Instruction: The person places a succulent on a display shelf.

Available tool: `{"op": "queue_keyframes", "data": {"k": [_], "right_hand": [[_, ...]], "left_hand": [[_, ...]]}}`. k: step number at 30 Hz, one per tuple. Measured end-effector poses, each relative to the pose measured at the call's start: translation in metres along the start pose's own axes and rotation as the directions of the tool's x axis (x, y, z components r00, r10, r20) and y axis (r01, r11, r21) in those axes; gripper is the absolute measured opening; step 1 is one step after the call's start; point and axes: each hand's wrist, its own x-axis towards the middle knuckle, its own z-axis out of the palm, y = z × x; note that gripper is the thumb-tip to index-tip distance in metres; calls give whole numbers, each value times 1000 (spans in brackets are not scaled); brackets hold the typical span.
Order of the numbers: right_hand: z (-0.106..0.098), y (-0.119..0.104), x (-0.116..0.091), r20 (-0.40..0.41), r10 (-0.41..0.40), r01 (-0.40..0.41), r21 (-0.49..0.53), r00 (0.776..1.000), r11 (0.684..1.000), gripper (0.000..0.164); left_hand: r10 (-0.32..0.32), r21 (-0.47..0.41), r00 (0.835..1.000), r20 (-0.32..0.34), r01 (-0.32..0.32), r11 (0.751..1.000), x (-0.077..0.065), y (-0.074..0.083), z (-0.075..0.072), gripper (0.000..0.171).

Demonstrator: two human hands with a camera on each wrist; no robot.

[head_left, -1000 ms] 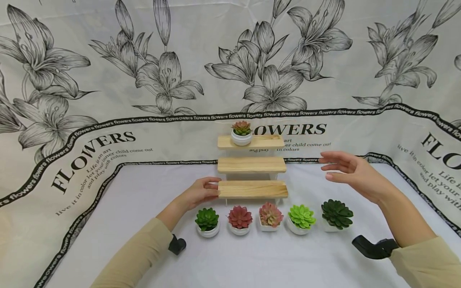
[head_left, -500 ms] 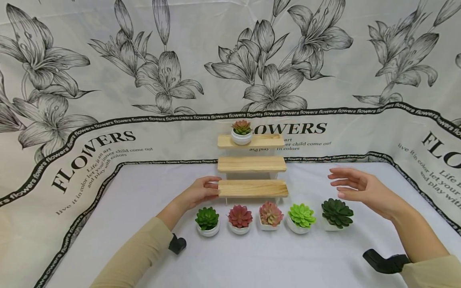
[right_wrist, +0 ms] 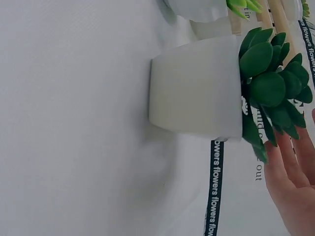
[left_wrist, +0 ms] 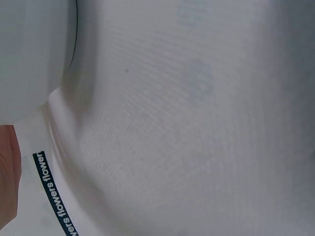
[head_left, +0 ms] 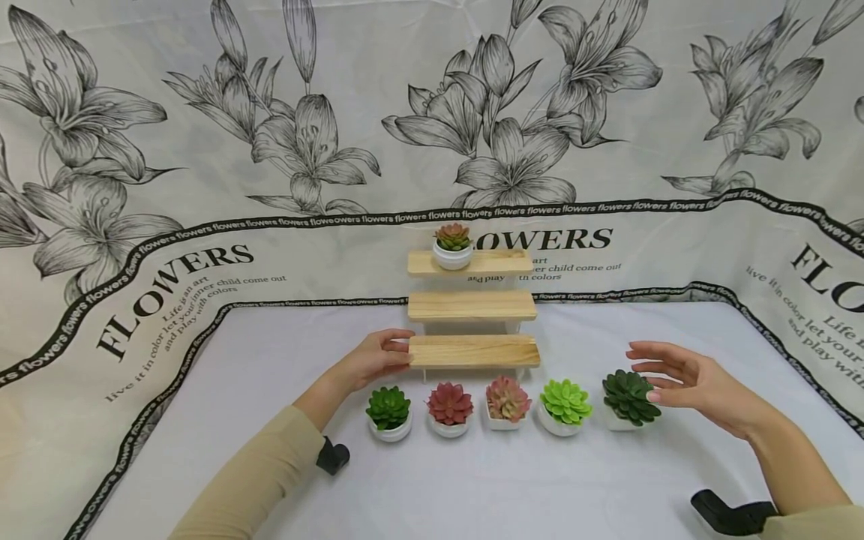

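Observation:
A three-tier wooden display stand [head_left: 472,306] stands in the middle of the head view. My left hand [head_left: 375,358] holds the left end of its lowest board; in the left wrist view only a strip of the hand [left_wrist: 7,174] shows. My right hand [head_left: 695,386], fingers spread and gently bent, is right at the dark green succulent [head_left: 631,397] in its white square pot. In the right wrist view the fingers reach close to the leaves [right_wrist: 268,88], and the pot [right_wrist: 197,91] stands on the cloth. A reddish-green succulent [head_left: 453,245] sits on the top board.
Left of the dark green plant, a row of potted succulents stands before the stand: bright green [head_left: 565,405], pink [head_left: 508,403], red [head_left: 450,409] and green [head_left: 389,412]. A white cloth [head_left: 513,487] covers the table. Behind hangs a flower-printed sheet [head_left: 324,259].
My right hand has come down and slightly right, from beside the stand to the dark green succulent. The left hand has stayed at the lowest board.

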Motion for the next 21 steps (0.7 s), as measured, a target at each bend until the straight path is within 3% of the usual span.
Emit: {"op": "queue_keyframes", "data": {"k": [9,17,21], "right_hand": [[-1,14,-10,32,19,-19,24,999,1000,67],[4,21,-12,30,132,-129,-81,991,988,74],[4,24,-11,49,158,-154,-73,986,985,78]], "left_hand": [[0,-5,1000,7,0,1000,1,0,0,49],[-3,-4,1000,-14,3,1000,0,1,1,48],[-4,2,1000,-7,4,1000,0,1,1,49]]}}
